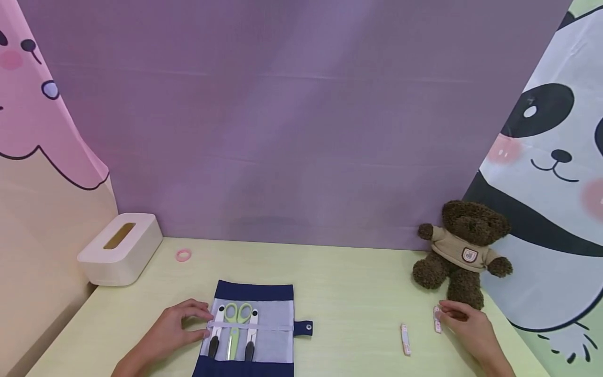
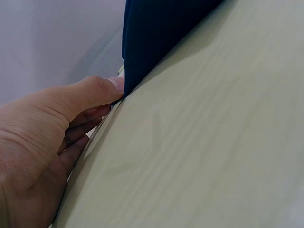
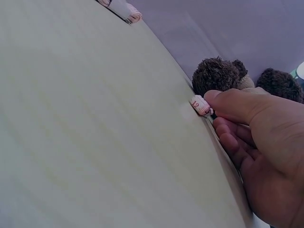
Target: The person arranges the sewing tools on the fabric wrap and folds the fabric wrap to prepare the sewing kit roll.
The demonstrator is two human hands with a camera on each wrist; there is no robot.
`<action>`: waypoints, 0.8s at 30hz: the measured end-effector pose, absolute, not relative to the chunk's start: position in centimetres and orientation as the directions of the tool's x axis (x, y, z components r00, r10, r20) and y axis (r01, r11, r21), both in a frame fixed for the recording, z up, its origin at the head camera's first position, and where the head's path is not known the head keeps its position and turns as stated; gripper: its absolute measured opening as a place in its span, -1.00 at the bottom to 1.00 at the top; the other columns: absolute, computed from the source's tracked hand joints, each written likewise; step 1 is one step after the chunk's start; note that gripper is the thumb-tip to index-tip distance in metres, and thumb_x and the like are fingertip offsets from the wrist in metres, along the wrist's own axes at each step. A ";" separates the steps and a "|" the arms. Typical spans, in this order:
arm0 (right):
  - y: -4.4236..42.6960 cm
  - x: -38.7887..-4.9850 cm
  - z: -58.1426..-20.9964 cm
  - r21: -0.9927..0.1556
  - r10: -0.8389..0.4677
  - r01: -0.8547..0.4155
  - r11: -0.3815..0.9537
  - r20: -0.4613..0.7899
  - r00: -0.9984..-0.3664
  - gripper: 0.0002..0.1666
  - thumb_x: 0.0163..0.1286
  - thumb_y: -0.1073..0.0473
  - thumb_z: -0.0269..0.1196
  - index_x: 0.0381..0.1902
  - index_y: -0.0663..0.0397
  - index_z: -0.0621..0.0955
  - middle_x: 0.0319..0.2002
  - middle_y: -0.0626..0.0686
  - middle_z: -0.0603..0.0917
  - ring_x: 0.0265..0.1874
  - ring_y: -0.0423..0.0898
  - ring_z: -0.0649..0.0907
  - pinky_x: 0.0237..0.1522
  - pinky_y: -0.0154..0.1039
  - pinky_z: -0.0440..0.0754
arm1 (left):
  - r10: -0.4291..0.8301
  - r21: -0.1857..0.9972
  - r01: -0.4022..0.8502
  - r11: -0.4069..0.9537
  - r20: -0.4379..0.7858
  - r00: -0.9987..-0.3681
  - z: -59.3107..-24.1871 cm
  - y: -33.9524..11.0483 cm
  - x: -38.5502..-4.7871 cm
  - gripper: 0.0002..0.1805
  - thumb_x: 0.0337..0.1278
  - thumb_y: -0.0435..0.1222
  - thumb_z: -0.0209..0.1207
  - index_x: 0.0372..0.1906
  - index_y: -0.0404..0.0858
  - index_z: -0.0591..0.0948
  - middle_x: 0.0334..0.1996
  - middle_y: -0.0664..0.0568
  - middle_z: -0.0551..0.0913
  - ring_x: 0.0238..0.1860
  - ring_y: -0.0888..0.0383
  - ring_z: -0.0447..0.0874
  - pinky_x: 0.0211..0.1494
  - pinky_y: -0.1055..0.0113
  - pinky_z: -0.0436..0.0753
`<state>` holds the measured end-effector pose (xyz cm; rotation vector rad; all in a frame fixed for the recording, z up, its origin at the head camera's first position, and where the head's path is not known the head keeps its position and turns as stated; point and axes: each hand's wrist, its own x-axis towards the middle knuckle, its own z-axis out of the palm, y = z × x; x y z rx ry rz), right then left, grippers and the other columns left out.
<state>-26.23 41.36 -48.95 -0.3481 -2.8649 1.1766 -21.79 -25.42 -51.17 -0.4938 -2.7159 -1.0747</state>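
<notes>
A navy tool roll (image 1: 275, 345) lies unfolded on the table. Under its elastic strap sit green-handled scissors (image 1: 234, 330) and two white-and-black slim tools (image 1: 252, 335). At the roll's left edge rests my left hand (image 1: 171, 327), thumb and fingers apart, touching the cloth; the left wrist view has the thumb against a navy flap (image 2: 161, 33). My right hand (image 1: 468, 327) pinches a small folded tape measure (image 1: 437, 320), white with pink-red numbers, by its side. In the right wrist view its printed end (image 3: 200, 105) shows beside the thumb. A second folded tape measure (image 1: 405, 339) lies to its left.
A brown teddy bear (image 1: 464, 251) in a beige shirt sits just beyond my right hand. At the back left stand a white tissue box (image 1: 120, 248) and a pink ring-shaped roll (image 1: 183, 255). A snap tab (image 1: 303, 328) sticks out right of the roll.
</notes>
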 end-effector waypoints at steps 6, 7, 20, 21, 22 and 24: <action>41.4 -26.5 -49.0 -0.656 0.188 0.187 0.731 -0.070 -0.980 -0.27 0.40 -0.17 0.36 0.27 0.28 0.60 -0.02 0.13 0.71 -0.27 -0.34 0.57 -0.28 -0.39 0.59 | 0.238 0.627 0.363 0.689 0.278 -0.931 -51.0 -25.3 -21.7 -0.76 -0.03 -0.06 0.55 -0.19 0.14 0.79 0.02 0.19 0.75 0.09 0.28 0.66 0.24 0.34 0.63; 41.4 -26.6 -48.9 -0.650 0.181 0.180 0.738 -0.065 -0.981 -0.31 0.40 -0.15 0.36 0.25 0.27 0.62 -0.03 0.13 0.70 -0.27 -0.32 0.56 -0.29 -0.39 0.58 | 0.237 0.627 0.362 0.690 0.277 -0.931 -51.0 -25.3 -21.7 -0.76 -0.03 -0.06 0.55 -0.19 0.14 0.79 0.02 0.19 0.75 0.09 0.28 0.66 0.24 0.34 0.63; 41.1 -26.9 -48.8 -0.658 0.196 0.199 0.726 -0.078 -0.977 -0.46 0.38 -0.04 0.38 0.16 0.23 0.67 -0.16 0.02 0.73 -0.26 -0.23 0.59 -0.30 -0.35 0.56 | 0.247 0.642 0.395 0.657 0.313 -0.917 -51.2 -25.4 -21.8 -0.76 -0.03 -0.09 0.56 -0.20 0.12 0.79 0.01 0.15 0.76 0.07 0.34 0.66 0.21 0.47 0.60; 41.1 -26.9 -48.8 -0.662 0.194 0.196 0.723 -0.077 -0.978 -0.46 0.39 -0.04 0.38 0.16 0.23 0.66 -0.16 0.02 0.74 -0.26 -0.24 0.60 -0.29 -0.35 0.57 | 0.251 0.641 0.398 0.656 0.313 -0.916 -51.2 -25.4 -21.8 -0.75 -0.03 -0.08 0.56 -0.20 0.12 0.79 0.01 0.14 0.76 0.07 0.33 0.65 0.21 0.47 0.60; 41.1 -26.9 -48.8 -0.664 0.193 0.193 0.722 -0.074 -0.978 -0.46 0.39 -0.03 0.38 0.16 0.23 0.66 -0.16 0.02 0.74 -0.27 -0.25 0.60 -0.29 -0.35 0.57 | 0.255 0.641 0.402 0.654 0.314 -0.915 -51.2 -25.4 -21.8 -0.75 -0.03 -0.09 0.56 -0.19 0.11 0.79 0.01 0.14 0.76 0.07 0.33 0.65 0.20 0.47 0.60; 41.1 -26.8 -48.8 -0.666 0.190 0.186 0.722 -0.067 -0.979 -0.47 0.39 -0.03 0.38 0.16 0.23 0.67 -0.16 0.01 0.75 -0.28 -0.28 0.61 -0.29 -0.36 0.58 | 0.262 0.635 0.413 0.653 0.322 -0.910 -51.2 -25.4 -21.8 -0.75 -0.03 -0.09 0.56 -0.19 0.10 0.79 0.01 0.12 0.76 0.07 0.33 0.66 0.20 0.47 0.60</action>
